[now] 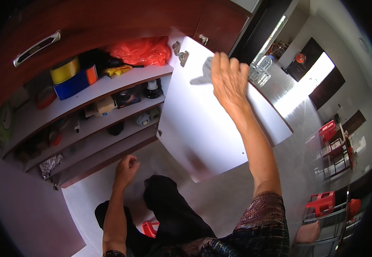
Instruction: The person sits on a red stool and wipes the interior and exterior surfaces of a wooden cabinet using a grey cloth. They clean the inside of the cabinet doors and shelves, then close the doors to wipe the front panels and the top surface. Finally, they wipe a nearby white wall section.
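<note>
Right hand [228, 79]: raised, fingers together and hooked over the top edge of the open white cabinet door [203, 128]; fingertips pass behind the edge and are hidden. It casts a grey shadow on the door's inner face just to its left. The forearm runs down to a patterned sleeve [265, 218] at the near right.

Left hand [126, 169]: low, left of centre, fingers curled loosely inward, holding nothing and touching nothing visible; it hangs above the pale floor [91, 197], just in front of the lowest shelf.

Cabinet door: white inner face, swung out to the right of the shelves, two metal hinges [179, 51] at its far upper corner.

Shelves [109, 83], left of the door, white, four tiers:
- Top tier: yellow tape roll [64, 70] resting on a blue box [74, 83] with an orange end; a yellow item just right of it; red plastic bag [141, 50] at the far right.
- Second tier: small cardboard box [105, 104], dark box [127, 98], black-and-white jar [153, 88].
- Lower tiers: small blurred items; crumpled foil [51, 163] at the near left.

Dark wooden cabinet front with a metal handle [37, 48] above the shelves.

Clear plastic bottles [261, 68] behind the door's top edge, just right of the right hand.

Red stools [323, 202] and metal racks at the right.
</note>
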Available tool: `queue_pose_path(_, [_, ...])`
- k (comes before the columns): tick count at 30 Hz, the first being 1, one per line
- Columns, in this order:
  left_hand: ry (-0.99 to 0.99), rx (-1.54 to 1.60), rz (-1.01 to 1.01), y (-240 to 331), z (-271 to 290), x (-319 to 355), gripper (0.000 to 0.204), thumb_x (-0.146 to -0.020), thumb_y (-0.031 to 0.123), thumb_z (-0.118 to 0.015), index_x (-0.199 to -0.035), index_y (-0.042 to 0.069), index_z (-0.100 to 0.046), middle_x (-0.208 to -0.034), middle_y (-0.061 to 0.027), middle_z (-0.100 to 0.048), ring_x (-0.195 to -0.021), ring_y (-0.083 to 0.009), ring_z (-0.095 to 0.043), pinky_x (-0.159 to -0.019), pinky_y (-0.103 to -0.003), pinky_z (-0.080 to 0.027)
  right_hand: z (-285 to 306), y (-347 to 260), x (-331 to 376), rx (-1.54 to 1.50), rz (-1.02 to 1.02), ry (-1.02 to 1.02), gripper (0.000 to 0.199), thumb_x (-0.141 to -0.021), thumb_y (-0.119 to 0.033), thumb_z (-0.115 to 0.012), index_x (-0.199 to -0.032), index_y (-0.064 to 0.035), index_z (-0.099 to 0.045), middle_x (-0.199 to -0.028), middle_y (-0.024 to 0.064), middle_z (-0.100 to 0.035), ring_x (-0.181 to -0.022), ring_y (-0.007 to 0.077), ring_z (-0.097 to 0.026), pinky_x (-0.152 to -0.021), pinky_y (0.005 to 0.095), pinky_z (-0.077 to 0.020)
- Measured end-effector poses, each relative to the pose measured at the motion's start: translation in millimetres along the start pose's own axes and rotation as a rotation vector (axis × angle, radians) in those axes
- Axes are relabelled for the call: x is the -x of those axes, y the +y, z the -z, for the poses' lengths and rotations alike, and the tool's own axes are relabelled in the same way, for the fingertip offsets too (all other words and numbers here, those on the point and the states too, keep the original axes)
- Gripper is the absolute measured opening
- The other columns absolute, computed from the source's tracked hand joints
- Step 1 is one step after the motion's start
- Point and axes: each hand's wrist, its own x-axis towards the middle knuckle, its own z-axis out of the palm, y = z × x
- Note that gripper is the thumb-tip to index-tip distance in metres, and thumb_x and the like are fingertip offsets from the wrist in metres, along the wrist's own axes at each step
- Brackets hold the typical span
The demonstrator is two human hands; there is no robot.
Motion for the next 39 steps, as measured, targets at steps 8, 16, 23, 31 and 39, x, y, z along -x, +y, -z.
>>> queue_pose_path(8, [-0.056,-0.068,-0.032,-8.0,1.1,12.8,0.025,-0.079,0.017,-0.063,-0.099,0.005,-0.056,-0.092,-0.0096,-0.059,-0.074,-0.0203,-0.06,-0.069,-0.032,-0.049,76.9,48.1,95.7,0.038,-0.064,-0.211,0.044,-0.079,-0.001,-0.056,-0.122,0.0009,-0.047,-0.127,0.0134,-0.046,-0.112,0.0267,-0.046,-0.085,0.0403,-0.0368])
queue_pose_path(16, [-0.157,-0.214,0.011,-4.1,11.1,18.7,0.025,-0.079,0.021,-0.062,-0.1,0.007,-0.056,-0.096,-0.0088,-0.058,-0.086,-0.0238,-0.06,-0.074,-0.036,-0.048,34.2,8.0,94.7,0.144,-0.015,-0.071,0.04,-0.078,-0.002,-0.056,-0.118,-0.0006,-0.052,-0.132,0.0163,-0.045,-0.123,0.0307,-0.041,-0.085,0.0378,-0.0352])
queue_pose_path(23, [-0.116,-0.214,-0.027,-3.2,16.7,12.8,0.026,-0.08,0.018,-0.062,-0.101,0.007,-0.054,-0.098,-0.0094,-0.058,-0.087,-0.0254,-0.059,-0.075,-0.037,-0.047,-53.1,-77.4,45.3,-0.115,0.153,-0.02,0.03,-0.08,-0.012,-0.053,-0.108,-0.0023,-0.058,-0.123,0.0123,-0.053,-0.121,0.0249,-0.044,-0.088,0.0342,-0.0352])
queue_pose_path(31, [-0.123,-0.215,-0.031,7.6,27.9,12.6,0.027,-0.08,0.015,-0.062,-0.103,0.006,-0.053,-0.097,-0.0107,-0.057,-0.09,-0.0263,-0.058,-0.076,-0.035,-0.047,-140.7,-186.2,94.6,-0.326,0.287,-0.164,0.025,-0.081,-0.015,-0.052,-0.102,-0.0059,-0.06,-0.127,0.0158,-0.047,-0.123,0.028,-0.038,-0.09,0.0375,-0.0334])
queue_pose_path(39, [-0.222,-0.277,0.091,19.9,27.6,7.2,0.029,-0.082,0.019,-0.06,-0.107,0.007,-0.053,-0.101,-0.0104,-0.057,-0.095,-0.0268,-0.057,-0.079,-0.036,-0.047,-177.7,-273.9,229.9,-0.157,0.597,-0.548,0.041,-0.091,-0.029,-0.04,-0.12,-0.0048,-0.054,-0.139,0.0147,-0.036,-0.13,0.0333,-0.026,-0.106,0.0499,-0.0142])
